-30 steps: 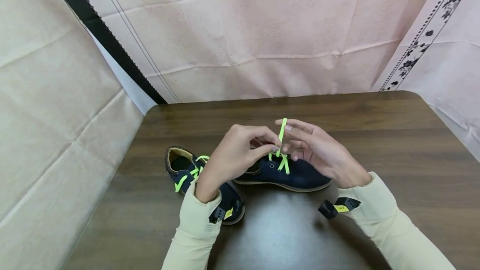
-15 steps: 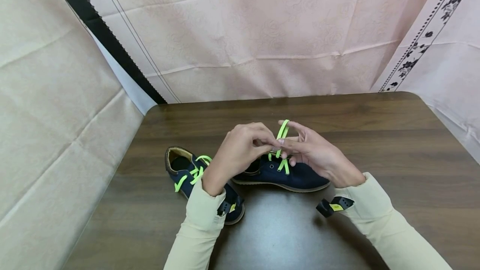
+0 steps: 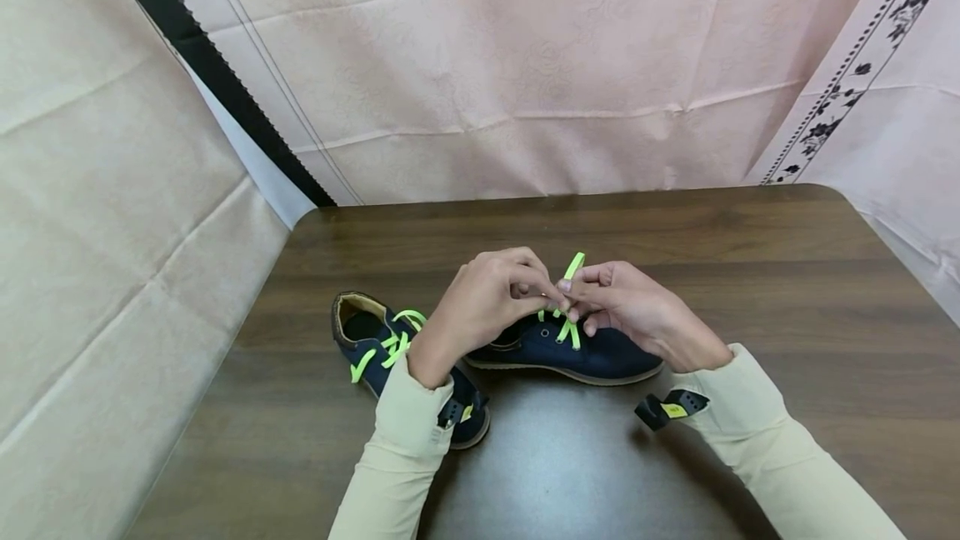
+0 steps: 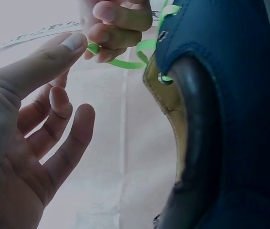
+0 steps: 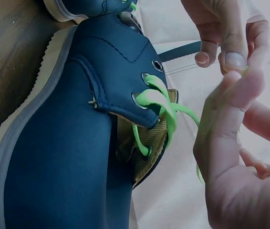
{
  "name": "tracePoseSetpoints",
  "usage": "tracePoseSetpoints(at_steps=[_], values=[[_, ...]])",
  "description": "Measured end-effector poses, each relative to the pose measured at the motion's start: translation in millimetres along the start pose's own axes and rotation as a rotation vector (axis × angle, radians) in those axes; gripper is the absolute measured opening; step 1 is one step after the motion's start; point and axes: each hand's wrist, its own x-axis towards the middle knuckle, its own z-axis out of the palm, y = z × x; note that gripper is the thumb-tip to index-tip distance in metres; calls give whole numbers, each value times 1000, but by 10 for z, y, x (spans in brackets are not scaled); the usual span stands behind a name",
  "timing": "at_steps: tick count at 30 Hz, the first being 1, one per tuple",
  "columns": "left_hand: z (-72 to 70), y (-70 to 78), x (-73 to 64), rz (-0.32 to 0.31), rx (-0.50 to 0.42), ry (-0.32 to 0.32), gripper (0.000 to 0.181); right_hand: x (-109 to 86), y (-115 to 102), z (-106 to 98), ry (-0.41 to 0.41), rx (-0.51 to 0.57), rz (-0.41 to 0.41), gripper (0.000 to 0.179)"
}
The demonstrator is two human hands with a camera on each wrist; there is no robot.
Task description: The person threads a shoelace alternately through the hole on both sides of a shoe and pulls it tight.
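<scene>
A navy shoe [image 3: 600,361] with lime-green laces lies across the middle of the table, toe to the right. Over its eyelets, my left hand [image 3: 491,298] pinches the shoelace [image 4: 93,48] between thumb and index finger, its other fingers loosely bent in the left wrist view. My right hand [image 3: 630,311] meets it fingertip to fingertip, thumb and fingers pinching the same lace, whose end [image 3: 575,263] sticks up behind them. The right wrist view shows the lace [image 5: 156,98] threaded through the eyelets, while the pinched bit is mostly hidden by fingers.
A second navy shoe [image 3: 468,407] with green laces sits at the left, partly under my left forearm. The brown wooden table [image 3: 750,273] ends at a back edge, with pale cloth [image 3: 525,65] hanging behind it.
The raised lace has come down and leans further right. My right fingers, spread around it before, have closed in against the left fingertips. The shoes stay where they were.
</scene>
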Motion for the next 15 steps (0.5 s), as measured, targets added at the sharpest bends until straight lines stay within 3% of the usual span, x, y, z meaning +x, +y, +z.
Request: tracePoseSetpoints(at_steps=[7, 15], values=[[35, -2, 18, 41, 55, 5, 11, -4, -4, -21, -20, -63, 23, 22], [78, 1, 12, 43, 44, -7, 13, -7, 16, -8, -18, -53, -21, 17]])
